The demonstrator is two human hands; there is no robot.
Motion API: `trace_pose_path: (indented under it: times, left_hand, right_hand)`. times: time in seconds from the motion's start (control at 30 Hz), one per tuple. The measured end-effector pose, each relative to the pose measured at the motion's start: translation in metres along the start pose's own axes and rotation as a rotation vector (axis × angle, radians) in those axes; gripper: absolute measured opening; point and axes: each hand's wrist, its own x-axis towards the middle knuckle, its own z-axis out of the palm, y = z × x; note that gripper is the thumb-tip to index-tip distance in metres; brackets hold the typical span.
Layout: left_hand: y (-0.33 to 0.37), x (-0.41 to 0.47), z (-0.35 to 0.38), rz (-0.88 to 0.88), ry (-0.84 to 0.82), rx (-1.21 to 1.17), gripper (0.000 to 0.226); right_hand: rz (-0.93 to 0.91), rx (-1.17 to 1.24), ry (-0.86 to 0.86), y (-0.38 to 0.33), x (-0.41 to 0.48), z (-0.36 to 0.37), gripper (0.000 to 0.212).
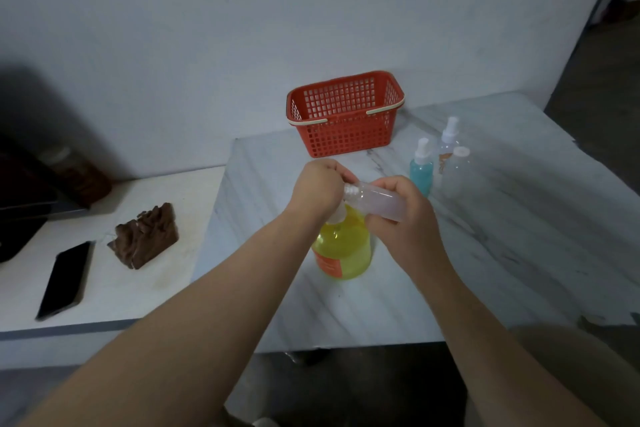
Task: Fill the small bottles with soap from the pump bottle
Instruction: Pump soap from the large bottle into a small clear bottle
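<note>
A yellow soap pump bottle with an orange label stands on the marble table. My left hand is closed over its pump head, which is hidden. My right hand grips a small clear bottle, held tilted on its side with its threaded open neck against the left hand. To the right stand a small blue spray bottle, a clear spray bottle and a clear capped bottle.
A red plastic basket sits at the back of the table by the wall. On the lower white surface to the left lie a black phone and a brown carved block. Dark objects fill the far left.
</note>
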Motion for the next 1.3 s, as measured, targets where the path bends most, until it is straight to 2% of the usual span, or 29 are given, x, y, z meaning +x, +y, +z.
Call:
trace_pose_path:
  times: [0.3,0.43,0.6,0.97,1.1,1.3]
  left_hand:
    - [0.008,0.0,-0.007,0.003,0.018,-0.04,0.038]
    - [0.009,0.004,-0.008,-0.001,-0.012,0.005,0.038]
    - [0.01,-0.001,-0.008,0.011,-0.135,0.077,0.037]
    - [0.002,0.005,-0.002,0.034,-0.14,0.22,0.041]
    - [0.001,0.004,-0.003,-0.003,-0.136,0.082,0.034]
    - [-0.002,0.004,-0.002,-0.046,-0.086,0.018,0.039]
  right_hand:
    - [-0.031,0.072,-0.004,-0.008,0.0,-0.002,0.038]
    - [-0.027,0.073,0.001,-0.006,0.001,-0.001,0.039]
    - [-0.023,0.059,0.005,-0.005,0.002,-0.001,0.04]
    - [-0.007,-0.006,-0.013,0.003,0.006,0.0,0.034]
    - [0.007,0.013,0.002,0.003,0.004,0.004,0.032]
    - [-0.005,0.011,0.009,0.002,0.003,0.005,0.034]
